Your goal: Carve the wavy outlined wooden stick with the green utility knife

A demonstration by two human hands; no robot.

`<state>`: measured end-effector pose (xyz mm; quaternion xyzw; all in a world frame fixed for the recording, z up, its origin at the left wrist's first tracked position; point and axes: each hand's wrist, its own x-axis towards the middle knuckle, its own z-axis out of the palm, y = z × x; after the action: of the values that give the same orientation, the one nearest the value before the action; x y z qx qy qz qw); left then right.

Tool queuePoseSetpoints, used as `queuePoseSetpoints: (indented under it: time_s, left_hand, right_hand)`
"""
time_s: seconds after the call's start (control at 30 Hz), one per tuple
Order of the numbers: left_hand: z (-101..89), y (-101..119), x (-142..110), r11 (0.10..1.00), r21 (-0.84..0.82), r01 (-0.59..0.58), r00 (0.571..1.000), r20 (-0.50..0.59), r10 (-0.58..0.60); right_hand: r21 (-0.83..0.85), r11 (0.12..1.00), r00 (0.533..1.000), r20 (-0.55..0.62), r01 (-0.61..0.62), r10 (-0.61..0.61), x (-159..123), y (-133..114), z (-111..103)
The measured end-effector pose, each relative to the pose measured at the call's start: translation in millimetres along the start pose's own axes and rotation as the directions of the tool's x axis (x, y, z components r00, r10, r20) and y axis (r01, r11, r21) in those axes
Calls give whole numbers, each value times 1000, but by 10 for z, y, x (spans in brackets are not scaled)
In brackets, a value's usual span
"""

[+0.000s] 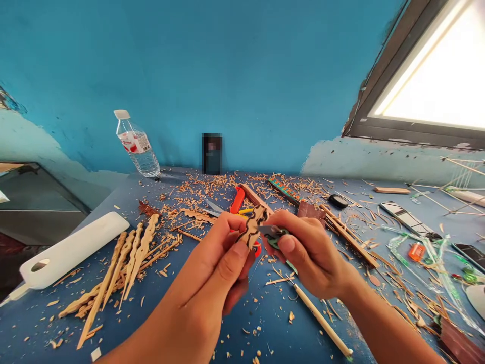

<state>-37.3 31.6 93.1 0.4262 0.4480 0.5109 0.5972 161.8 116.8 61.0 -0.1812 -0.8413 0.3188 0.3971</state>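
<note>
The person's left hand (217, 270) is closed around a wavy-edged wooden piece (250, 228) with dark outlines, pinching it between thumb and fingers, its upper end clear of the grip. The right hand (312, 247) is wrapped around a small knife (267, 230) with a green handle, thumb pressed along it and the blade against or just beside the right edge of the wood; contact is hard to tell. Both hands are above a blue tabletop (162, 331), with the wooden piece roughly midway between them.

Below the right hand lies a slim wooden-handled tool (322, 319) with a thin metal tip. To the left, pointed wavy wooden sticks (131, 255) rest in a pile, near a white board (76, 250) with an oval hole. Straight wood strips (352, 240) lie to the right, and beyond them a smartphone (411, 220). Past the hands are a red handle (237, 200) and a thick scatter of wood shavings (215, 184). At the back, a clear plastic bottle (138, 146) with a white cap stands near the blue wall (265, 86), below and left of a dark-framed window (435, 81)
</note>
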Motion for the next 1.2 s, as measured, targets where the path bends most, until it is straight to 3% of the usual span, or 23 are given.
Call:
queuePoseSetpoints:
  time_s: [0.17,0.33,0.5,0.63,0.73,0.8,0.87,0.93,1.0,1.1,1.2]
  left_hand:
    - [-158,-141,-101,971,237,-18,989,-139,52]
    - [-233,-202,-145,931,359,-63,989,-101,106]
    - [-249,-117,-131,929,357,-95,991,-57,123]
    - [-294,42,-43,969,247,15,994,98,-40]
    - [-361,168,125,992,52,117,979,162,-124]
    - [-414,227,241,998,-54,32,994,103,-27]
    - [-444,252,310,990,-51,-133,991,17,134]
    - [-432,236,316,967,16,-253,967,-33,254]
    - [-382,184,277,936,78,-343,934,-78,348]
    - [-280,87,195,880,153,-450,876,-113,468]
    - [-188,47,116,846,246,-472,847,-141,513]
  right_hand:
    - [-37,998,999,33,44,-43,31,-59,-27]
    - [-56,995,994,70,83,-79,25,-57,-39]
    - [-93,991,989,128,91,-79,34,-44,-64]
    - [-87,993,981,183,78,-61,47,-45,-134]
    - [-43,996,960,273,76,-61,47,-74,-199]
    - [37,999,941,337,24,-35,46,-94,-203]
    - [156,984,959,281,-89,42,52,-105,-144]
    - [266,946,979,126,-187,159,69,-108,-25]
    - [338,911,969,8,-235,247,89,-117,120]
    - [387,871,939,-36,-303,342,97,-158,285]
    - [295,881,904,-105,-370,415,72,-193,291]
